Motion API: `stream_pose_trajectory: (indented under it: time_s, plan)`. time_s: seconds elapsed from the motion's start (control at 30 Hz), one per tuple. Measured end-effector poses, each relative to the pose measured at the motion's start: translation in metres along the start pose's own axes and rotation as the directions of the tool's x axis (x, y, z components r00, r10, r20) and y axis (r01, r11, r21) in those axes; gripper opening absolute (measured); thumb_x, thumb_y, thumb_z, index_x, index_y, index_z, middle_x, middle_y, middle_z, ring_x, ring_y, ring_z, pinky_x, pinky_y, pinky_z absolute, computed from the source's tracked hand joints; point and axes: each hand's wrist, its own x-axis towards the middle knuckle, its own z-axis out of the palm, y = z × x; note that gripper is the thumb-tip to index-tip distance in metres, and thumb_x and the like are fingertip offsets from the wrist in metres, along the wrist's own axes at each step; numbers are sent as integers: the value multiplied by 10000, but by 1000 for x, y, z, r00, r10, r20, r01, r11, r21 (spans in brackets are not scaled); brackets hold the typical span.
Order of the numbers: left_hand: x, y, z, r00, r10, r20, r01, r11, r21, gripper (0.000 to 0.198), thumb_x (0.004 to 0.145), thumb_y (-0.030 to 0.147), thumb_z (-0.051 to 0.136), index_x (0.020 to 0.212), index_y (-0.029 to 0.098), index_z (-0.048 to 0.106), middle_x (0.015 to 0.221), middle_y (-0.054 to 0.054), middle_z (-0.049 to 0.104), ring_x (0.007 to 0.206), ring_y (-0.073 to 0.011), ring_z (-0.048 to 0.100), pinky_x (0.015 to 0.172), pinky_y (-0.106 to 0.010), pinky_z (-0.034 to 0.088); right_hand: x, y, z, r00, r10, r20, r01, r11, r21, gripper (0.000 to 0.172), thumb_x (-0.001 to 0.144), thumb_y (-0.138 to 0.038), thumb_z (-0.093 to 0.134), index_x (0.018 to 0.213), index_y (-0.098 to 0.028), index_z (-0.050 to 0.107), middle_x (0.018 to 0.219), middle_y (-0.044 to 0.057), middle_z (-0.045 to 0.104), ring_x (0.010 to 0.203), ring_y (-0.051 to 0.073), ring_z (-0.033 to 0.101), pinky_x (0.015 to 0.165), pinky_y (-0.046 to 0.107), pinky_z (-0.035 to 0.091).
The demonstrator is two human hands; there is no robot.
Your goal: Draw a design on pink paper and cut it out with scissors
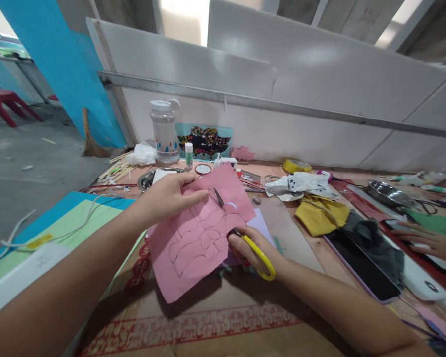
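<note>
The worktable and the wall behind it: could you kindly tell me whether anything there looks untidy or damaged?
Left of the water bottle, thin sticks lie splayed beside crumpled white plastic, which looks untidy. Behind, the white wall panel shows a jagged line that might be a crack.

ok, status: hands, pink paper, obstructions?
Left hand pinching outlined pink paper. Right hand gripping yellow-handled scissors at it. Nothing obviously blocking; lilac sheet behind.

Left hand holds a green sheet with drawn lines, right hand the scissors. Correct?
Not green: in the head view the sheet with drawn lines is pink. The left hand does hold it, and the right hand has the scissors.
</note>
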Motion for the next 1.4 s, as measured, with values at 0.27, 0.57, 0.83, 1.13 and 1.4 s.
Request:
stream_pose_trajectory:
  time_s: [0.27,0.57,0.83,1.13,1.4]
  plan:
    - [0,-1,0,1000,-9,13,10,1000,-3,372,871,467,614,648,222,444,634,51,449,617,-138,451,573,-276,307,0,1,-1,1000,28,1,-28,998,-50,503,872,-692,633,764,-216,509,552,-61,403,493,104,363,451,243,279]
    - [0,0,0,1000,-16,21,16,1000,-15,360,875,468,606,662,219,457,650,52,451,629,-138,447,588,-278,302,1,6,-1,1000,17,-19,-18,997,-73,494,889,-684,610,770,-222,481,546,-69,400,479,98,361,443,235,289]
    - [1,-1,1,1000,-16,13,16,1000,-3,378,867,486,612,650,222,451,651,46,473,638,-146,460,584,-281,304,0,4,-1,1000,16,-25,-18,997,-81,494,890,-682,614,742,-228,488,535,-60,411,472,102,361,426,239,276]
    - [1,-5,1,999,-27,37,28,999,-22,347,885,486,609,690,214,518,678,37,498,660,-151,490,598,-276,327,-1,3,1,999,22,-29,-24,997,-74,480,898,-646,627,711,-228,483,521,-56,408,480,105,357,438,240,271]
    - [2,-5,0,999,-26,39,26,1000,-12,360,867,509,606,680,213,518,662,33,492,654,-156,490,584,-269,336,0,2,3,1000,12,-28,-13,999,-47,478,888,-626,655,701,-223,478,519,-68,385,471,91,333,431,229,242]
